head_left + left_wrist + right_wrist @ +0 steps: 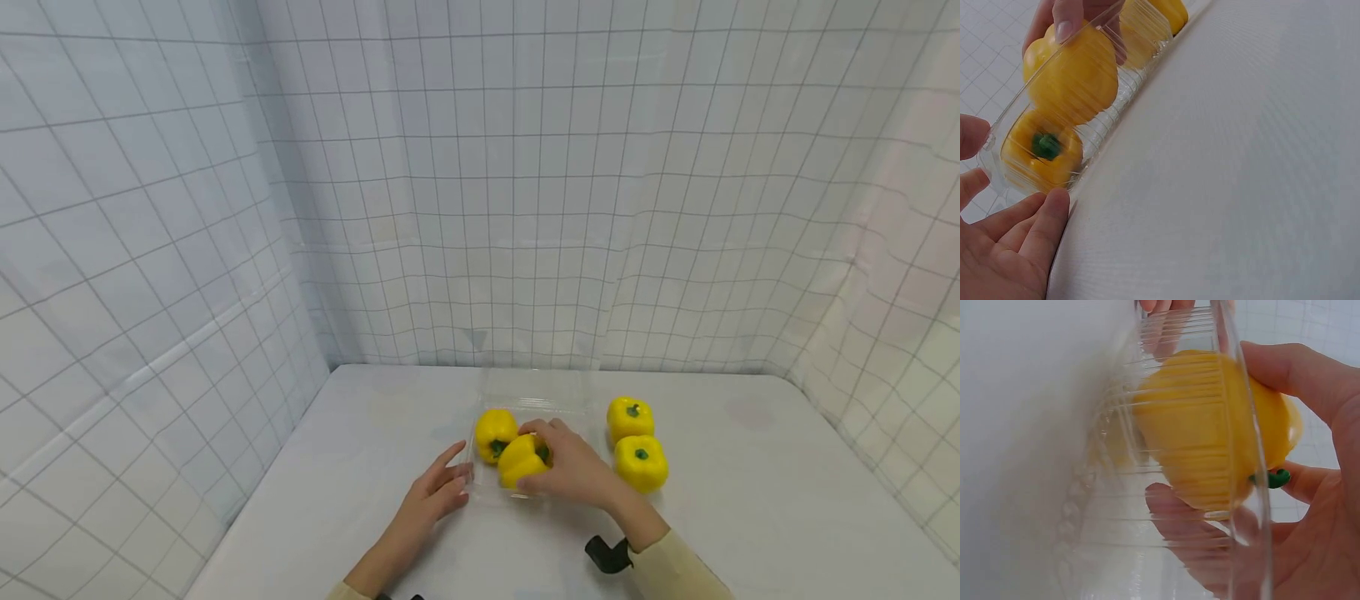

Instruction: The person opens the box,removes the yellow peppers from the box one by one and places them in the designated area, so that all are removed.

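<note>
A clear plastic box (487, 493) with its lid raised at the back stands mid-table. One yellow pepper (496, 432) lies in its left part, stem toward the person. My right hand (576, 468) grips a second yellow pepper (520, 463) between thumb and fingers, partly inside the box; in the right wrist view this pepper (1191, 425) shows through the ribbed wall, its green stem near the palm. My left hand (429, 505) touches the box's left side with spread fingers; the left wrist view shows the fingertips (1057, 201) at the box's end.
Two more yellow peppers, a rear one (630, 418) and a nearer one (641, 464), stand on the white table (750, 483) right of the box. A black object (607, 555) is at the right wrist. Gridded white curtains (510, 208) enclose the table's back and sides.
</note>
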Tool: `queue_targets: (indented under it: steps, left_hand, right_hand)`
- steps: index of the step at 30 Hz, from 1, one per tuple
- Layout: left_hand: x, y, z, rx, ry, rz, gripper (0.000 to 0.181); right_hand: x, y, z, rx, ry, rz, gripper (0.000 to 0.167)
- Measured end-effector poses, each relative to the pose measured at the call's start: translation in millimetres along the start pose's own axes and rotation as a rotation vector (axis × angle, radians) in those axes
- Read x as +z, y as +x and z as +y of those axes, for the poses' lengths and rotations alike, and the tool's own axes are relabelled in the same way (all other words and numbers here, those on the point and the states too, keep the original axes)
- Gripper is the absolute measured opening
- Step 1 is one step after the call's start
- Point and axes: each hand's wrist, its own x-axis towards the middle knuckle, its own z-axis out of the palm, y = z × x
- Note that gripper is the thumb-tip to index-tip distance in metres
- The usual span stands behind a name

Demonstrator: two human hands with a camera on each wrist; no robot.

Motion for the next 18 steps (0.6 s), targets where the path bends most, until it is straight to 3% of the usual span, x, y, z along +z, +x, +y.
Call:
queue_targets:
  steps: [18]
  left_hand:
    - [-0.6, 0.9, -1.9, 0.018, 0.006, -0.008, 0.063]
  right_hand:
    - [-12.3, -8.4, -10.3, 0.074, -0.028, 0.153, 0.066]
